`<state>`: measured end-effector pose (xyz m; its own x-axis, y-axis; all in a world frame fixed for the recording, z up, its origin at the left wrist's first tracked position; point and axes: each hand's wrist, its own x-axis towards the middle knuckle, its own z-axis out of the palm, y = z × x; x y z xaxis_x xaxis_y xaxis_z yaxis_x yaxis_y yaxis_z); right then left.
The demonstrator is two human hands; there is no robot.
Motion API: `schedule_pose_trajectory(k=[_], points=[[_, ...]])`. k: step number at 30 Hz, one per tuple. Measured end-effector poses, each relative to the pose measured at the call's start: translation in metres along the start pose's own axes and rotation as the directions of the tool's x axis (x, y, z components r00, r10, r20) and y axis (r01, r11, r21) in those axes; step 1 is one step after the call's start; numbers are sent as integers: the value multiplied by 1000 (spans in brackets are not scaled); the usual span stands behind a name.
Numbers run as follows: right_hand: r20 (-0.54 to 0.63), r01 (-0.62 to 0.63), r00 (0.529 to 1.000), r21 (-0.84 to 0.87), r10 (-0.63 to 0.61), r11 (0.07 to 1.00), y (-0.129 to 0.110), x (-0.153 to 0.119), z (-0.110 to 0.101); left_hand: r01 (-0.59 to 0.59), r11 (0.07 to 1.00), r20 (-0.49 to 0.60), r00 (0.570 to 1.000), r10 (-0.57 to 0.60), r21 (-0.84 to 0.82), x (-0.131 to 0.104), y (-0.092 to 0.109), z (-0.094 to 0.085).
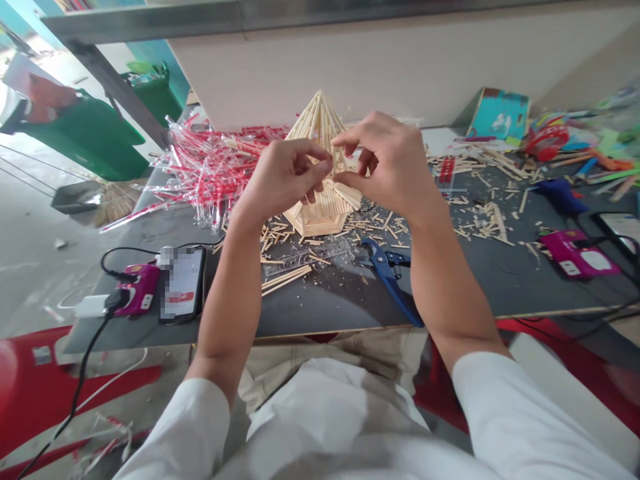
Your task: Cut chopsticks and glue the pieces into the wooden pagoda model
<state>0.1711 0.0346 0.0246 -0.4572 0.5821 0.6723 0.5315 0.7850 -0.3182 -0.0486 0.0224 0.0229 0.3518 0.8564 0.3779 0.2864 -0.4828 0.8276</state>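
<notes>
A small model built of pale wooden sticks [320, 223], with a pointed roof above a stepped, many-sided base, stands on the dark table. In front of it, my left hand [285, 173] has thumb and index finger closed in a pinch. My right hand [385, 157] faces it, its index finger and thumb curled towards the left fingertips. Whatever the fingertips hold is too small to tell from the pale sticks behind. Nearer me lie blue-handled cutters [390, 277], a clear ruler [307, 259] and several loose thin sticks [286, 280].
Red-and-clear plastic wrappers [215, 167] are heaped at the left rear. A phone [183, 283] and a purple power adapter [137, 290] with cables lie at left; another purple adapter [577, 253] is at right. Stick offcuts [490, 223] litter the table. A pale panel [400, 73] rises behind.
</notes>
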Motion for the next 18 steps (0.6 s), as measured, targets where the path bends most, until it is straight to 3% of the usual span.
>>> schedule_pose_trajectory(k=[7, 11, 18], points=[[-65, 39, 997, -84, -44, 996, 21, -3, 9, 51, 993, -158, 987, -34, 105, 2, -8, -1], [-62, 43, 997, -144, -52, 989, 20, -3, 13, 20, 979, -188, 982, 19, 203, 3, -10, 1], [102, -83, 987, -344, 125, 935, -5, 0, 6, 68, 879, -149, 989, 3, 472, 3, -3, 8]])
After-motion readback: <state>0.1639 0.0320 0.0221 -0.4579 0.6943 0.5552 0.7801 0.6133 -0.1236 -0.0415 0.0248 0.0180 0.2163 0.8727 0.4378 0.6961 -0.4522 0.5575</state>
